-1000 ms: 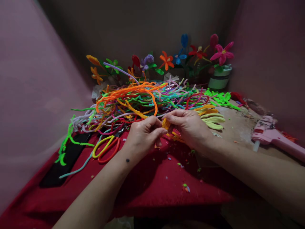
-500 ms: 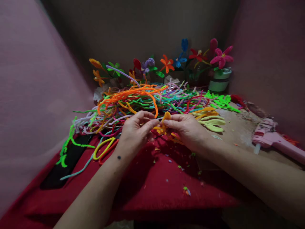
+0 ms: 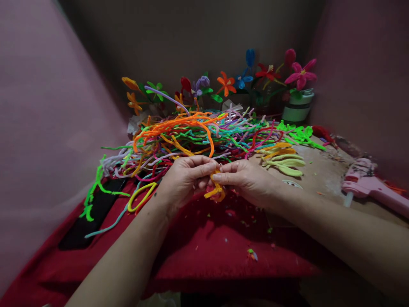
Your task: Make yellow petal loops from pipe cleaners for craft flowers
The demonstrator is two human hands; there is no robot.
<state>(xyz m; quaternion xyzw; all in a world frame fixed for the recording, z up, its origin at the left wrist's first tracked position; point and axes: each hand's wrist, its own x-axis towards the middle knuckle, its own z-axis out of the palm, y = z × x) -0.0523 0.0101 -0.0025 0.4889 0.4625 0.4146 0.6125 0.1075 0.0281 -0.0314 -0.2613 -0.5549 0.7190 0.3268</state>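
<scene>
Both our left hand (image 3: 183, 181) and right hand (image 3: 252, 179) are pinching a yellow-orange fuzzy piece (image 3: 218, 189) above the red surface (image 3: 223, 258), hiding its top; our left forearm (image 3: 128, 245) is partly covering a yellow handle loop (image 3: 129, 205).

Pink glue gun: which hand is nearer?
Right. The right hand is to the left of the pink glue gun, apart from it; the left hand is farther left, on the right hand's far side.

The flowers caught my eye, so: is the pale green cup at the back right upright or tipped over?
Upright: the cup stands on its base, with the pink flower above it.
</scene>
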